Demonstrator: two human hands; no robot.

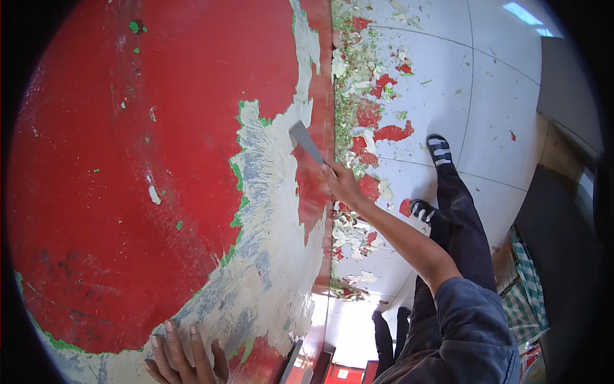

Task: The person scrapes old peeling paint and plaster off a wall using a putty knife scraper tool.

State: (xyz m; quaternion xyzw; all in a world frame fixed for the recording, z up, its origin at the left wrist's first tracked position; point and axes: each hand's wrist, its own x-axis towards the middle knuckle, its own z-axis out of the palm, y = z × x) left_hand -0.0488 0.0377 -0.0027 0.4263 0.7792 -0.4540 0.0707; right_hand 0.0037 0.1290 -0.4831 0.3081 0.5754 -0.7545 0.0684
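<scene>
Paint scraper (307, 142) is slanting over the half-stripped wall (272, 192), right hand (345, 186) gripping its end, probably for reach; spread, empty left hand (185, 360) is seemingly bracing.

I'm looking at a pale, glossy tiled floor (499, 121), its thin dark joints running across it. A bluish-white strip of light (523, 13) is gleaming at the far upper right. Along the right side a broad, blackish flat surface (556, 217) is stretching, and near it a green-and-white checked cloth (527, 291) is draping in folds. Lower down, strong white glare (352, 326) is washing over the tiles.
</scene>
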